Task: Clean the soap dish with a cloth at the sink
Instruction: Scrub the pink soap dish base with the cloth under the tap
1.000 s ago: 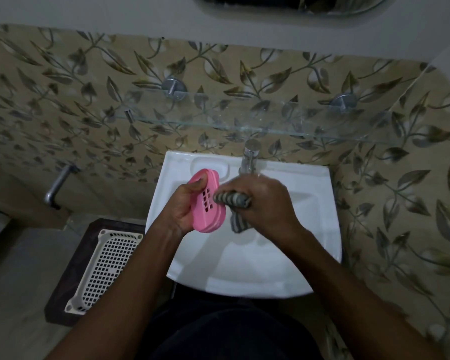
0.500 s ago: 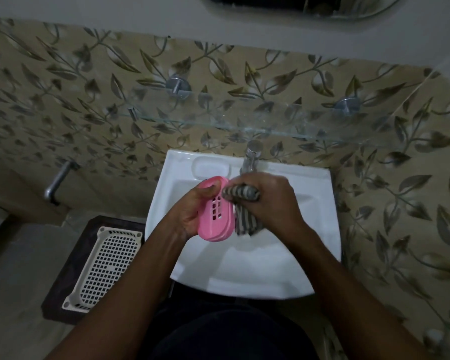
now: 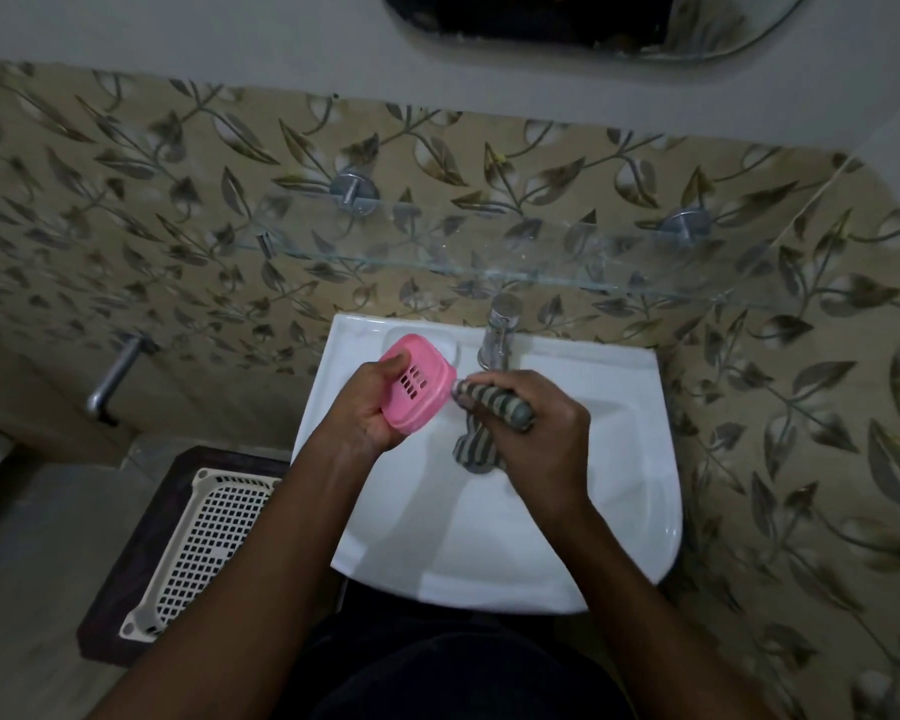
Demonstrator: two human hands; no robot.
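At frame centre, over the sink point(image 3: 619, 511), your left hand point(image 3: 365, 413) clamps the pink soap dish point(image 3: 417, 389) tilted, slots exposed; your right hand point(image 3: 536, 433) grips the striped cloth point(image 3: 494, 407) bunched, touching its rim, for wiping.

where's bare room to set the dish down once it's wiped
The near half of the sink bowl, between the forearms, is bare. So is the glass shelf. It is crowded under the tap, where both hands, dish and cloth meet.
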